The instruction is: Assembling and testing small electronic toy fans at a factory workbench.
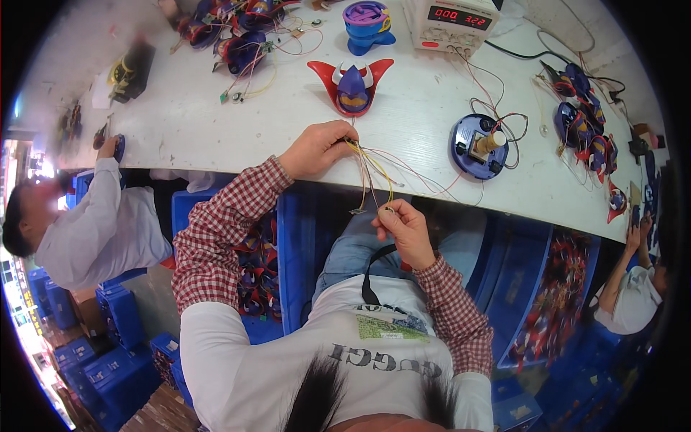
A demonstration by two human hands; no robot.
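Observation:
My left hand [318,149] is closed at the table's front edge, pinching a bundle of thin coloured wires [371,171]. Lower and to the right, my right hand [406,229] pinches the end of one or more of these wires, just off the table. A small dark part [357,211] dangles from the bundle between my hands. Just beyond my left hand lies a purple toy head [353,92] with white horns and red side wings. The wires come out near its lower end. Red and yellow leads trail right across the table toward a round blue fixture [480,146] with a pale knob.
A power supply [455,25] with a red display and a blue-purple tub [367,27] stand at the back. Wired toy heads lie in piles at far left [241,52] and right [589,122]. Blue bins [296,252] sit below; co-workers [108,223] are at both sides.

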